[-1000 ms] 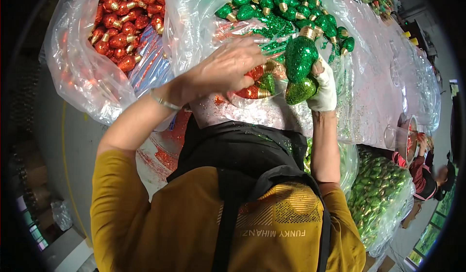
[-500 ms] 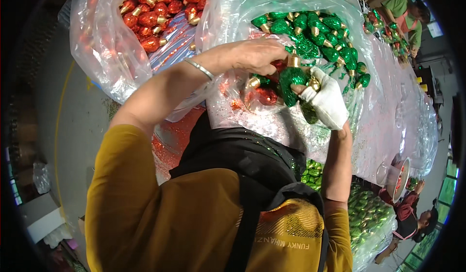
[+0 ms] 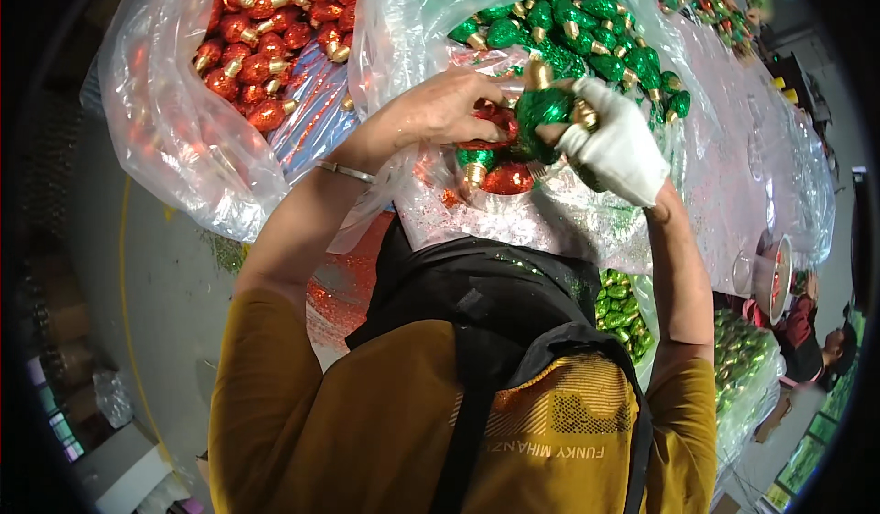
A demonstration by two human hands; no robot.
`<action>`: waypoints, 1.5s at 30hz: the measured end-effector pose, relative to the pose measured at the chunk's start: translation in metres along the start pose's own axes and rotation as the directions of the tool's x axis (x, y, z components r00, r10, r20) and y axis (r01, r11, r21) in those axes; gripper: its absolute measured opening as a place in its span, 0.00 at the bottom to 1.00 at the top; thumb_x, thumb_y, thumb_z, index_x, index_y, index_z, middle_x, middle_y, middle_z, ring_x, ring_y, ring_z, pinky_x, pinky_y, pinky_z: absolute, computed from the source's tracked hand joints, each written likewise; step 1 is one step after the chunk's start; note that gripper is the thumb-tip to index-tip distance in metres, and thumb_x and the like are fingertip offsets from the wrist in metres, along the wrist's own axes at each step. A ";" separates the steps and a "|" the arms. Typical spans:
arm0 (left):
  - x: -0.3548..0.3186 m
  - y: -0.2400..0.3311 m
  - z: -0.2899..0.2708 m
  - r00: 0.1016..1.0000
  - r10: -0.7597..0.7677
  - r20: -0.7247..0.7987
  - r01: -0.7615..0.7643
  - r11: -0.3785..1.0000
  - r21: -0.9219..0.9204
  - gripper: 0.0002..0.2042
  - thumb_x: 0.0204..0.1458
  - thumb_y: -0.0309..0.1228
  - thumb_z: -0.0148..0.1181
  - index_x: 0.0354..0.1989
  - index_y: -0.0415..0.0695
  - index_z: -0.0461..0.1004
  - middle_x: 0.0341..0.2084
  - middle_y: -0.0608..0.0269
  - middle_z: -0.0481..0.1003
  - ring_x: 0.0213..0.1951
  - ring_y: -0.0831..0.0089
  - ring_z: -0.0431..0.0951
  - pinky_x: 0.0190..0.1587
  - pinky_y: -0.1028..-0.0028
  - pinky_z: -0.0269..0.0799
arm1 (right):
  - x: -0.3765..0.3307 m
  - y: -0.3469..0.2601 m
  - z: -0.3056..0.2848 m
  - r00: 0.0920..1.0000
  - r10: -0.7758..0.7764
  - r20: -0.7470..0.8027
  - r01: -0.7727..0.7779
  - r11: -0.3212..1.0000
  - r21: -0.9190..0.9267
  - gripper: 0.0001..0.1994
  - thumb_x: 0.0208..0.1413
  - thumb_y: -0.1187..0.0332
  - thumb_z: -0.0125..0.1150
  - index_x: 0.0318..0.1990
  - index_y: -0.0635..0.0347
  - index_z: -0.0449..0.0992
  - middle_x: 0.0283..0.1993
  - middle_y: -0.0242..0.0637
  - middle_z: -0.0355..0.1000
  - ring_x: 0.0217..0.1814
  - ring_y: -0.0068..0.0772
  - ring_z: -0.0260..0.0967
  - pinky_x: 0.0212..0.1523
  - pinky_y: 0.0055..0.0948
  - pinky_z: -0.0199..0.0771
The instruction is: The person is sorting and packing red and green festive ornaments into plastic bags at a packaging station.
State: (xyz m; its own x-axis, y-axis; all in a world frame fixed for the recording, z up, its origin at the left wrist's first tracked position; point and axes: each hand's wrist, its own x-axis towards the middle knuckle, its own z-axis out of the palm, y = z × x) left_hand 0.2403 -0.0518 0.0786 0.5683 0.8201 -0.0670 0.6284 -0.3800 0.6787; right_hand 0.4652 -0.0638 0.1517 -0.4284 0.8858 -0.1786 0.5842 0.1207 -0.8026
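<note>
My bare left hand, with a bangle at the wrist, has its fingers curled around a red glittery bulb ornament. Just below it, a green ornament with a gold cap and another red ornament lie together at the edge of a clear round shape, which I cannot make out fully. In a white glove, my right hand grips a green glittery bulb ornament, gold cap upward. A second gold cap shows between the gloved fingers; its ornament is mostly hidden in the hand.
Red ornaments fill an open plastic bag at far left. Green ones lie in plastic beyond my hands. Glitter covers the plastic-covered table. Bagged green ornaments stand by my right side. Two other people are at the right.
The view has shifted, moving the bags leftward. My left fingers have drawn slightly back from the right hand, with the red ornament more visible in them. The right hand keeps its green ornament.
</note>
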 end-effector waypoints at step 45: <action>-0.025 0.024 0.033 0.949 -0.004 -0.314 0.089 0.962 0.257 0.25 0.46 0.39 0.61 0.52 0.38 0.69 0.39 0.45 0.71 0.39 0.47 0.75 0.41 0.57 0.71 | -0.018 0.019 0.035 0.708 -0.630 -0.320 0.343 0.702 -0.624 0.08 0.47 0.66 0.65 0.32 0.54 0.73 0.24 0.36 0.69 0.28 0.37 0.67 0.32 0.35 0.69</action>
State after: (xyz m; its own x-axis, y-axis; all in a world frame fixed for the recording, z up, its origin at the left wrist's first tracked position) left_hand 0.2590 -0.0954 0.0722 0.3703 0.9144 0.1635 0.7916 -0.4027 0.4596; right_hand 0.4592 -0.0929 0.1196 -0.4505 0.6941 0.5614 0.6931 0.6683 -0.2701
